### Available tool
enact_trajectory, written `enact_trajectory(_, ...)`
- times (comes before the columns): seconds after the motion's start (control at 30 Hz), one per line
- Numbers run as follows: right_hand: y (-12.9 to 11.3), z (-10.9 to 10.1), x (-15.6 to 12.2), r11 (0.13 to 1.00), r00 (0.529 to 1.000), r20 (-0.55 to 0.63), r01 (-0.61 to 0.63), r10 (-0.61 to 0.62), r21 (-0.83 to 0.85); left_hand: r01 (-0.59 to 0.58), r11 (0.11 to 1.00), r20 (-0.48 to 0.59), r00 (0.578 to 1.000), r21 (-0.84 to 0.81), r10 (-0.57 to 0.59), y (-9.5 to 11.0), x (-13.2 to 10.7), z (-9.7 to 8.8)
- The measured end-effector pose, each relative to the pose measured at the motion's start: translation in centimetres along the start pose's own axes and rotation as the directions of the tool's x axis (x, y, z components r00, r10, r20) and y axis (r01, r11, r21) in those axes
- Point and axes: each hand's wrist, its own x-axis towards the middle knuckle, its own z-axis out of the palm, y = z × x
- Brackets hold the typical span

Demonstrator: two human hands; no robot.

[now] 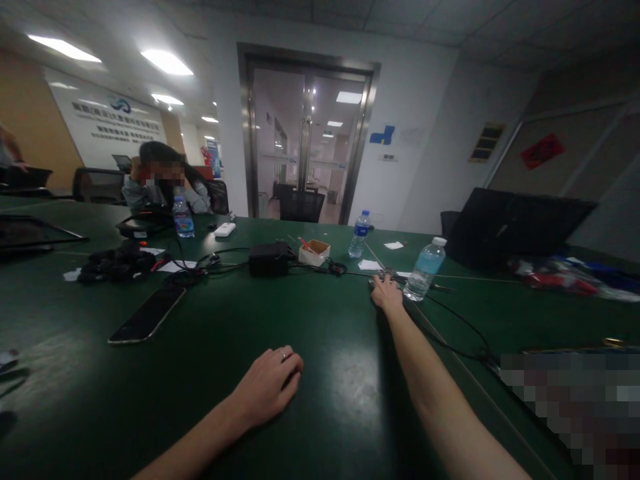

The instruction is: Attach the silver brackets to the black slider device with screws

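Observation:
My left hand [270, 383] lies palm down on the dark green table [320, 347], close to me. It has a ring on one finger, its fingers are loosely bent, and it holds nothing. My right arm stretches far forward. My right hand [386, 292] rests with its fingers over a small dark object [386, 272] that I cannot make out clearly. A water bottle [424, 268] stands just right of that hand. A thin black cable [450, 313] runs from there towards the near right.
A black phone [147, 313] lies to the left. Further back are a black box [269, 259] with tangled cables, a small cardboard box [314, 251], a second bottle [359, 234] and a black bag [510, 223]. A person [160, 183] sits at the far left behind a bottle [183, 218].

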Motion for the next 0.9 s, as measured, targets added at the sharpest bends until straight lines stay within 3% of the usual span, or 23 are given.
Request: enact_trajectory(0.9, 0.3, -0.5, 0.4, 0.999, 0.999, 0.035, -0.024, 0.023, 0.046, -0.018, 1.000, 0.001, 1.000, 0.006, 0.018, -1.7, 0.7, 0.8)
